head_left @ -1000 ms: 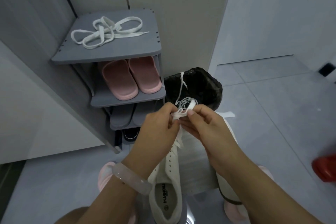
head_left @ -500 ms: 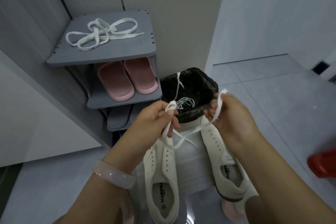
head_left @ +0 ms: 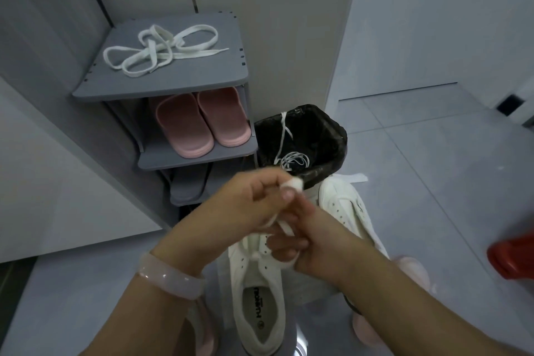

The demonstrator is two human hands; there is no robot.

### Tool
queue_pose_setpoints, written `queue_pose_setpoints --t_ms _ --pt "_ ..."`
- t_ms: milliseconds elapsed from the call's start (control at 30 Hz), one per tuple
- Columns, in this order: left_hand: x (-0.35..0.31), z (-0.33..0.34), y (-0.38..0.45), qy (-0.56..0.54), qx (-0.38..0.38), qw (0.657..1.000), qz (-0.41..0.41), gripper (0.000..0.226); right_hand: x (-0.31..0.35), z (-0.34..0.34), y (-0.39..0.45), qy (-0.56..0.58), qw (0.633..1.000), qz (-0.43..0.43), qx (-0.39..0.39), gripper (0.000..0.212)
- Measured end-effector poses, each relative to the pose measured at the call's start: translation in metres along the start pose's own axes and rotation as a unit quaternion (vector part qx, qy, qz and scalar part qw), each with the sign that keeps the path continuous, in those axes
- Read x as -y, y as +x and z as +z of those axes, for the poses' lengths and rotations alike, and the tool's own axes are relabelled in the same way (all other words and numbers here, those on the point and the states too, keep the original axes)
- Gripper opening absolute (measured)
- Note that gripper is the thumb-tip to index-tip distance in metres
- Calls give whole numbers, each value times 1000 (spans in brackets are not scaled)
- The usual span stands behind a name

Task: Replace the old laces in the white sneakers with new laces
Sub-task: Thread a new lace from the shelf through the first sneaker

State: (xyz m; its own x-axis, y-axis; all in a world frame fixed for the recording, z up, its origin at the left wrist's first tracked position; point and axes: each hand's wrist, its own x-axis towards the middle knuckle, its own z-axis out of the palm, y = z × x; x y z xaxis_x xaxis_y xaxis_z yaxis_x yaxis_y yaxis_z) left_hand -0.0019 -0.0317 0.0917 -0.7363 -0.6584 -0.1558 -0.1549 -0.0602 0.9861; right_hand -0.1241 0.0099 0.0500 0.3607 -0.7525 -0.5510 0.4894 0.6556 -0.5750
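While left hand (head_left: 254,199) and right hand (head_left: 306,237) both pinch the lace (head_left: 284,227), sneaker (head_left: 260,298) insole print reads unclear, maybe "HUANQIU".

A grey shoe rack (head_left: 161,89) at far left carries loose white laces (head_left: 161,49) on top, pink slippers (head_left: 202,124) below; two white sneakers (head_left: 260,298) sit near on a low stand

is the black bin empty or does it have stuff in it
Not empty: a thin white lace lies coiled inside the black bin, one end trailing up over its rim.
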Motion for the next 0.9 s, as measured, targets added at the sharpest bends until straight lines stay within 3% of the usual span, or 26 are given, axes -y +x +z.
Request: queue_pose_setpoints --t_ms 67,100,133,200,267,300,333,400,467,533,600,700,733,767,833,867,900 --pt "-3 -2 -5 29 106 994 -16 21 3 -3 2 56 998 -24 -34 37" --pt "-4 -4 -7 42 109 993 -20 23 5 -6 2 48 996 -52 -59 32" --pt "-1 -7 -6 54 69 996 -21 21 7 -8 3 35 992 -87 -84 27" --pt "8 -16 -1 68 -101 992 -39 20 13 -12 4 35 979 -150 -133 21" --pt "21 -26 8 24 -276 955 -104 26 16 -17 4 38 967 -194 -162 19" --pt "28 -29 13 -18 -326 936 -135 26 18 -20 3 27 964 -209 -164 20" --pt "33 -28 16 -64 -344 922 -165 23 18 -22 1 17 963 -218 -155 21" --pt "44 -15 23 -151 -296 915 -228 21 20 -23 -4 -7 967 -226 -116 24" --pt "52 10 26 -263 -188 905 -279 31 18 -22 -10 -49 975 -205 -68 24" --pt "61 21 32 -420 -143 852 -279 42 13 -22 -17 -134 980 -147 -13 21" --pt "72 13 40 -531 -190 789 -243 44 8 -23 -26 -245 965 -61 67 24" --pt "80 -18 49 -589 -361 699 -182 33 11 -34 -43 -393 900 75 172 25" --pt "81 -28 49 -573 -393 700 -163 33 11 -42 -47 -461 867 106 153 23" --pt "80 -33 48 -533 -404 727 -156 34 10 -51 -47 -536 829 120 101 21" --pt "75 -29 46 -403 -376 817 -170 34 6 -74 -39 -659 744 93 -54 23" --pt "71 -20 44 -323 -338 864 -185 33 3 -80 -34 -679 721 56 -129 27" --pt "65 -8 41 -242 -285 906 -198 32 -1 -81 -28 -660 728 22 -185 31"
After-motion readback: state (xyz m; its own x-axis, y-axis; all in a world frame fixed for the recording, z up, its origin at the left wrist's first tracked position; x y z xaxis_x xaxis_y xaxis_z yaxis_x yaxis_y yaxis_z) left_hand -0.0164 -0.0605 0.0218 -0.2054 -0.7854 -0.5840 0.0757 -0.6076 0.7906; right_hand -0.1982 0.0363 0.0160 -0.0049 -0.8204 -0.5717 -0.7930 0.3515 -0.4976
